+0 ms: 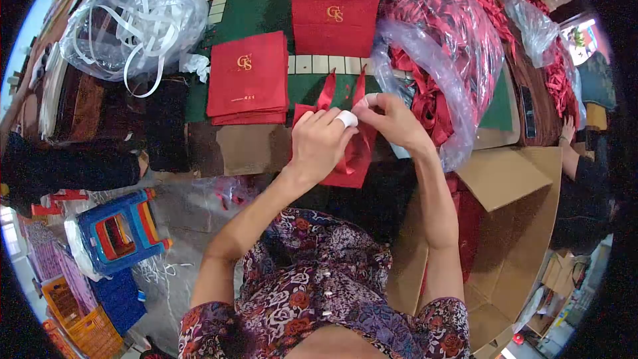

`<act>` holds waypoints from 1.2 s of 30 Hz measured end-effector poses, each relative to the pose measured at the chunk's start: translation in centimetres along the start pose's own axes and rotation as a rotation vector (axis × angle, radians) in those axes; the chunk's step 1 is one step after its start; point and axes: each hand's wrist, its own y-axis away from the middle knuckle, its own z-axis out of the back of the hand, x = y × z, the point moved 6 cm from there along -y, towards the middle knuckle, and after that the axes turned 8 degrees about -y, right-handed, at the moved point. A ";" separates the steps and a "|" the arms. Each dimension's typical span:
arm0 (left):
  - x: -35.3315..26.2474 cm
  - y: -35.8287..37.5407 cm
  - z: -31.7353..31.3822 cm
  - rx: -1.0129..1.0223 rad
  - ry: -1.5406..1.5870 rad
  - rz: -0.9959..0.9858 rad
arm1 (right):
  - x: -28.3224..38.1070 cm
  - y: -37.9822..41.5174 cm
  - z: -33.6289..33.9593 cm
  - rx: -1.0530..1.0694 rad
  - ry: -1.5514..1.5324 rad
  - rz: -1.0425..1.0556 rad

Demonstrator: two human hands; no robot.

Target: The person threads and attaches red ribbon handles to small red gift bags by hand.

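Two hands pinch one red bag (352, 159) at table's near edge: left hand (320, 141), taped fingertip, closed on bag's top; right hand (393, 121) nips ribbon handle (359, 90). Looks like handle-threading step. Next prob. needs ribbon pulled thru & evened. Flat bag stack (247, 78) just left; finished bag (335, 14) behind.

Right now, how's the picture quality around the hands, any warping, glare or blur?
Head view: strong fisheye bend with black corners; both hands, left hand and right hand, on the red bag, are fairly sharp; glare on the clear plastic bag; window edges blown out.
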 end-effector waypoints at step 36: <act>2.9 1.1 3.3 0.146 0.343 0.280 | 2.9 4.8 -3.6 -0.561 0.163 0.373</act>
